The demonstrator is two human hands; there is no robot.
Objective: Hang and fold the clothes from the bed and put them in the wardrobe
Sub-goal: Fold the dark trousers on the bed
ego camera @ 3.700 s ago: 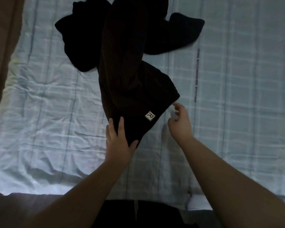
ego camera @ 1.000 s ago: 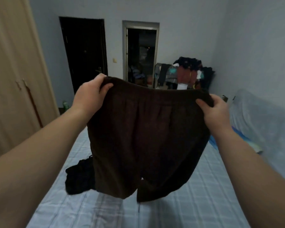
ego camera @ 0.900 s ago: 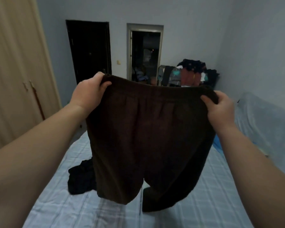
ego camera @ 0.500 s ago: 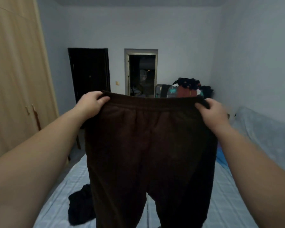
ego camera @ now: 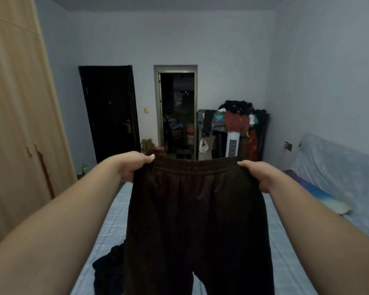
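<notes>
Dark brown trousers (ego camera: 196, 220) hang in the air in front of me, held by the elastic waistband. My left hand (ego camera: 134, 166) grips the waistband's left end and my right hand (ego camera: 258, 174) grips its right end. Both legs drop out of the frame at the bottom. Below them lies the bed (ego camera: 107, 233) with its pale checked sheet. A crumpled black garment (ego camera: 107, 271) lies on the sheet at the lower left, partly hidden by the trousers. The tall wooden wardrobe (ego camera: 19, 124) stands shut along the left wall.
A dark closed door (ego camera: 110, 111) and an open doorway (ego camera: 177, 111) are in the far wall. A rack piled with clothes (ego camera: 239, 122) and a white tower fan (ego camera: 232, 143) stand in the far right corner. A covered sofa (ego camera: 337, 167) lines the right wall.
I picked the trousers up off the bed by the waistband. Over the last second my view has tilted up, so hands and trousers sit lower in frame; the legs hang straighter.
</notes>
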